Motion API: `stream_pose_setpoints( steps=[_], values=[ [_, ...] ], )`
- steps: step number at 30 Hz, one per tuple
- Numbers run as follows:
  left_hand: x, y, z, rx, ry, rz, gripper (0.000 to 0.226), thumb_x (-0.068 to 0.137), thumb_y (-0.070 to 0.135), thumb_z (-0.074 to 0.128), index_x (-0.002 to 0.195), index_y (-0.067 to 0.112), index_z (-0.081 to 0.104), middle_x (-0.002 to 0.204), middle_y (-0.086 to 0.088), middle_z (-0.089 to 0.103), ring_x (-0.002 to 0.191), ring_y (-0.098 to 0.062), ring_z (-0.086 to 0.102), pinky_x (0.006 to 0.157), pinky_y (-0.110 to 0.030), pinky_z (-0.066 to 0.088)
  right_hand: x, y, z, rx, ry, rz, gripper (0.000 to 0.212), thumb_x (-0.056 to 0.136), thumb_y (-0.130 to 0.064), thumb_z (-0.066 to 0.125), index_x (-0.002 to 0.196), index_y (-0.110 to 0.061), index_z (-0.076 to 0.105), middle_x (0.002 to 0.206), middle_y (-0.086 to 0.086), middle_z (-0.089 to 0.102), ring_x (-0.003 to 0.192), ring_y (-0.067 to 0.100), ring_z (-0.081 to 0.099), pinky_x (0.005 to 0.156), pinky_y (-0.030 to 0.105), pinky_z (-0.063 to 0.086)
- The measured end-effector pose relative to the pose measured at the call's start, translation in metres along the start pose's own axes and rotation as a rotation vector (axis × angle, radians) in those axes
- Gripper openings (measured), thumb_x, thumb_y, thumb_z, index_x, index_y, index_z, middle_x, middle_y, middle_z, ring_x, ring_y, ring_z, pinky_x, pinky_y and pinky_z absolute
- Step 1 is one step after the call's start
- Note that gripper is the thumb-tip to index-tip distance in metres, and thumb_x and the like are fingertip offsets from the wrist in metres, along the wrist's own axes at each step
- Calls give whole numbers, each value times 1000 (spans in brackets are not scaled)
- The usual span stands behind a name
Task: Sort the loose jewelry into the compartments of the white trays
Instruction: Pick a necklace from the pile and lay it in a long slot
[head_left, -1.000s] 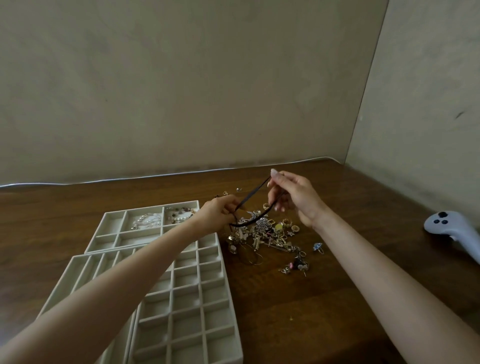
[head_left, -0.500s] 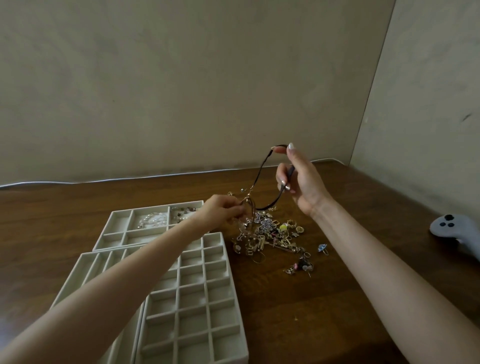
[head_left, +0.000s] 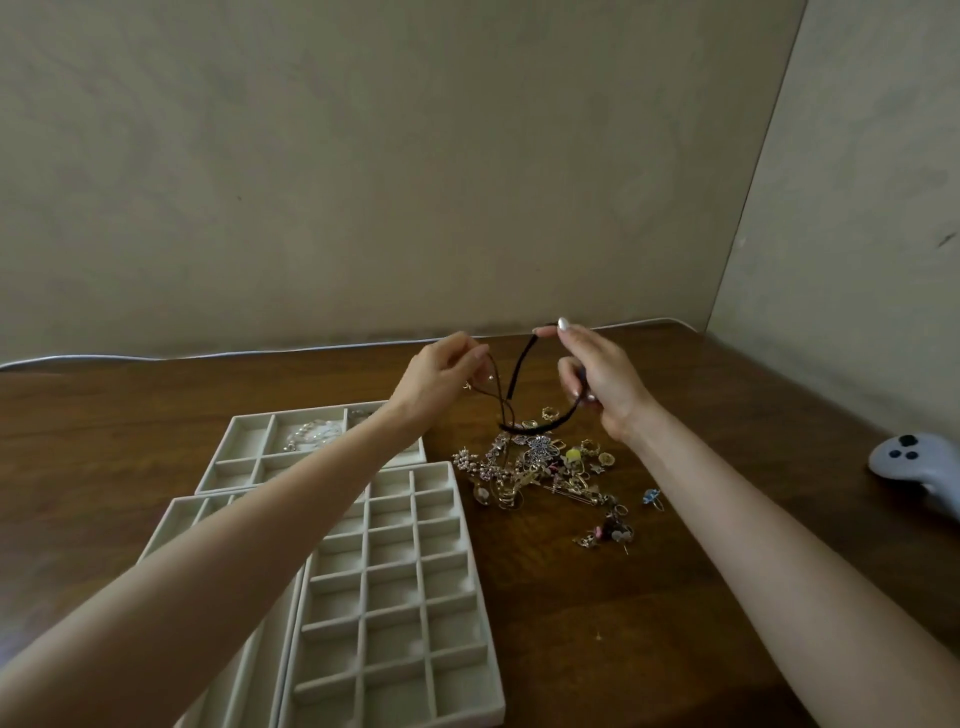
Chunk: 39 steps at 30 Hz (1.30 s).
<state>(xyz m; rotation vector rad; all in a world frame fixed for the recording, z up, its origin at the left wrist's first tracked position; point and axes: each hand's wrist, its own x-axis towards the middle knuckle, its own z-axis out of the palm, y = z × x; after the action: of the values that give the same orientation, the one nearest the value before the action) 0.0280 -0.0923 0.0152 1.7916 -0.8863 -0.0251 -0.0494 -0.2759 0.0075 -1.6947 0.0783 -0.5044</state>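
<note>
A dark cord necklace (head_left: 519, 374) hangs in a loop above the jewelry pile (head_left: 550, 467), held between both hands. My left hand (head_left: 441, 379) pinches its thin end with small metal parts. My right hand (head_left: 597, 374) pinches the thicker dark band near the top, and the band runs down past its palm. The loop's low point hovers just over the pile. White compartment trays lie left of the pile: a grid tray (head_left: 395, 587) in front, a tray with larger compartments (head_left: 244, 441) behind it holding pearl pieces (head_left: 311, 434), and a third tray (head_left: 179, 512) under my left forearm.
A white game controller (head_left: 914, 460) lies at the table's right edge. A white cable (head_left: 208, 356) runs along the back wall. Walls close in behind and to the right. A few small pieces (head_left: 608, 535) lie scattered in front of the pile.
Both hands have risen and the necklace has lifted off the pile. My left hand moved up from the pile to level with my right, spreading the cord.
</note>
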Motion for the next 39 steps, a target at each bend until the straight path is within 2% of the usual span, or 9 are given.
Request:
stream_pose_setpoints(
  steps=[5, 8, 13, 15, 20, 22, 32, 36, 39],
  values=[
    [0, 18, 4, -423, -77, -79, 19, 99, 18, 41, 92, 5, 52, 86, -10, 71, 70, -19, 66, 62, -28, 55, -8, 4, 10, -299, -142, 228, 26, 97, -33, 49, 110, -16, 64, 65, 3, 58, 50, 11, 49, 44, 20, 37],
    [4, 25, 5, -514, -103, -56, 18, 98, 17, 43, 97, 3, 54, 109, -9, 69, 91, -19, 67, 75, -31, 57, -10, 10, 17, -673, -111, 137, 35, 88, -16, 59, 123, -17, 56, 111, 3, 61, 94, 13, 57, 77, 26, 48],
    [11, 35, 2, -567, -161, -5, 12, 95, 14, 49, 91, 12, 60, 123, -2, 62, 96, -16, 60, 83, -36, 50, -9, -1, 24, -349, -335, -29, 24, 83, -16, 63, 102, -28, 69, 115, -11, 59, 112, 15, 51, 98, 38, 40],
    [11, 39, 0, -556, -168, 2, 9, 94, 17, 51, 94, 15, 60, 121, 1, 64, 99, -18, 58, 82, -35, 47, -3, 2, 26, -384, -255, -78, 16, 81, -26, 69, 97, -29, 71, 110, -12, 64, 113, 16, 53, 101, 40, 41],
    [13, 39, -13, -618, -114, 1, 28, 95, 14, 48, 119, 26, 54, 97, 1, 71, 88, -11, 65, 86, -36, 42, -2, 1, 21, -374, -100, -88, 6, 87, -19, 65, 88, -18, 71, 81, -6, 71, 78, 0, 65, 75, 16, 46],
    [13, 37, -17, -705, -95, -14, 32, 95, 10, 46, 123, 25, 52, 81, 3, 68, 79, -10, 64, 88, -37, 43, -2, 2, 20, -417, -122, -79, 6, 86, -15, 67, 89, -17, 72, 75, 1, 71, 69, 7, 65, 68, 19, 48],
    [9, 11, -36, -716, 79, -115, 25, 95, 16, 49, 117, 11, 59, 42, 7, 39, 34, -5, 32, 42, -18, 38, -2, 23, 9, -411, -132, 21, 11, 84, -22, 69, 86, -13, 73, 80, 4, 73, 77, 19, 70, 79, 24, 52],
    [7, -2, -39, -482, 72, -210, 19, 96, 17, 47, 102, 11, 64, 46, 7, 50, 38, -6, 35, 45, -22, 33, -4, 23, 7, -227, -93, 111, 16, 90, -19, 61, 88, -6, 70, 72, 11, 69, 62, 18, 66, 54, 24, 54],
    [2, -6, -32, -275, -26, -310, 18, 96, 19, 47, 94, 9, 63, 62, 4, 60, 43, -4, 40, 41, -16, 35, -5, 18, 10, -119, -128, 130, 21, 93, -20, 57, 87, -3, 67, 72, 12, 68, 62, 21, 65, 54, 25, 54]
  ],
)
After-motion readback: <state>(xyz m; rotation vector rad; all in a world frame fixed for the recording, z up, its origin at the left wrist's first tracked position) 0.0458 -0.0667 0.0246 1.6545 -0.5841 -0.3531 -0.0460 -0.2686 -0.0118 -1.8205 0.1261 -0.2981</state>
